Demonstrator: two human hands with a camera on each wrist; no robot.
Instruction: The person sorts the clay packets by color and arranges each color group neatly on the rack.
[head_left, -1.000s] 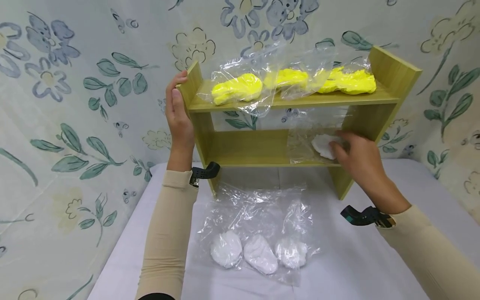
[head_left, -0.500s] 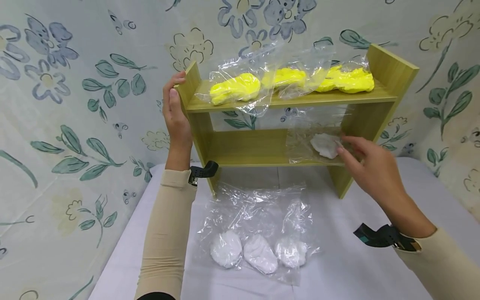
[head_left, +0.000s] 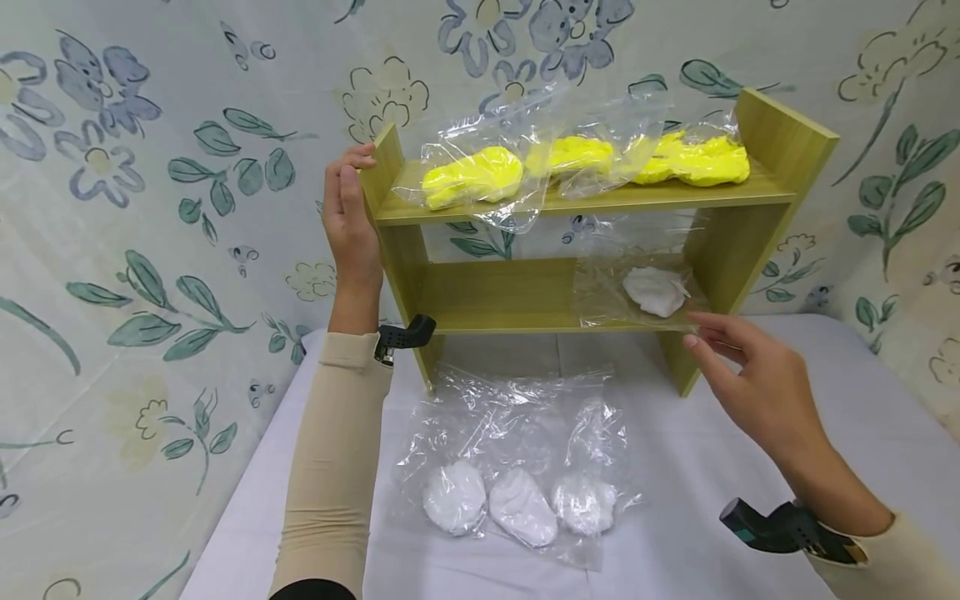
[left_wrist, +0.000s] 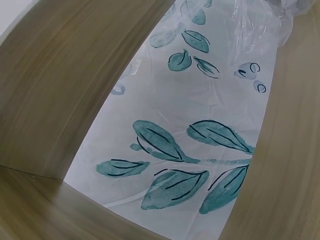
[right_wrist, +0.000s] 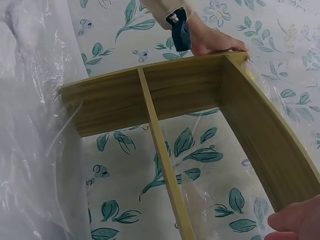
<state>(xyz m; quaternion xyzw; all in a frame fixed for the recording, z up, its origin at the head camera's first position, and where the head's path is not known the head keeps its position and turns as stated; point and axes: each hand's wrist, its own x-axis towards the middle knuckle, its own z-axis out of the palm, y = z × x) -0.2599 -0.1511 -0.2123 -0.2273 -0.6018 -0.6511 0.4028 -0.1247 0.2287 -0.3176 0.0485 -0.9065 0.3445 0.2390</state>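
A floral cloth is hanging behind everything; a table under a white cover is filling the foreground; a wooden shelf with 2 boards is standing at the table's far side; beige sleeves are covering the arms, a black wrist camera sitting at each cuff; crinkled clear plastic is lying on the table before the shelf, and whether it is forming 1 bag or several I cannot tell.

The left hand is resting along the outer face of the shelf's left panel, its fingers mostly straight and reaching the panel's edge; the right hand is hovering before the shelf's lower right, fingers loosely bent, forefinger and thumb standing slightly apart at the corner of a clear bag; whether they are touching its film I cannot tell; that bag is lying at the right end of the lower board; 3 bagged yellow lumps are sitting in a row on the upper board; 3 white lumps are lying within the table's plastic, and 1 white lump is lying inside the lower board's bag.

The right wrist view is showing the left hand lying flat against the panel from across the shelf; the left wrist view is showing boards close up, with floral cloth and loose film between them.
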